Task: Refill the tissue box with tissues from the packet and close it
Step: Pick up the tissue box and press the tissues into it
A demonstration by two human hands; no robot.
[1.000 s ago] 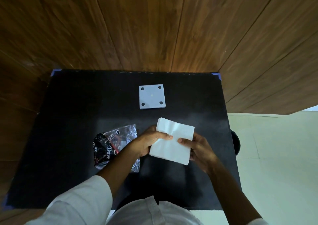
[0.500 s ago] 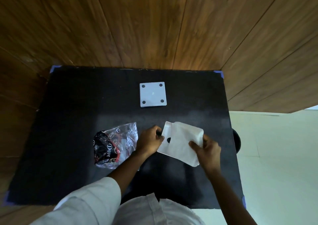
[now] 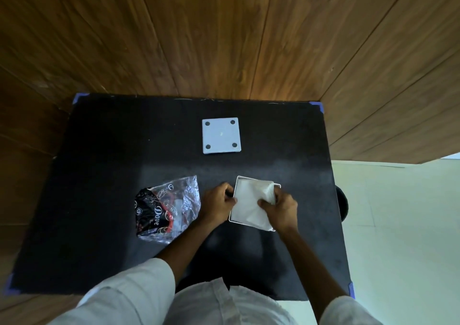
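Note:
A white square tissue box (image 3: 238,180) lies open side up on the black table, right of centre. A stack of white tissues (image 3: 249,200) sits inside it, slightly askew. My left hand (image 3: 219,201) grips the box's left wall. My right hand (image 3: 281,207) is closed on the right edge of the tissues, over the box's right side. The box's flat white cover (image 3: 221,135), with a dark dot in each corner, lies apart at the back of the table. The crumpled clear-and-black tissue packet (image 3: 169,207) rests just left of my left hand.
The black table (image 3: 112,163) has blue tape at its corners and stands against a wooden wall. A dark round object (image 3: 343,205) pokes out past the table's right edge above a pale floor. My white sleeves fill the bottom.
A second ago both hands held the tissue stack above the table. The stack now sits in the box on the table, with my left hand on the box's side.

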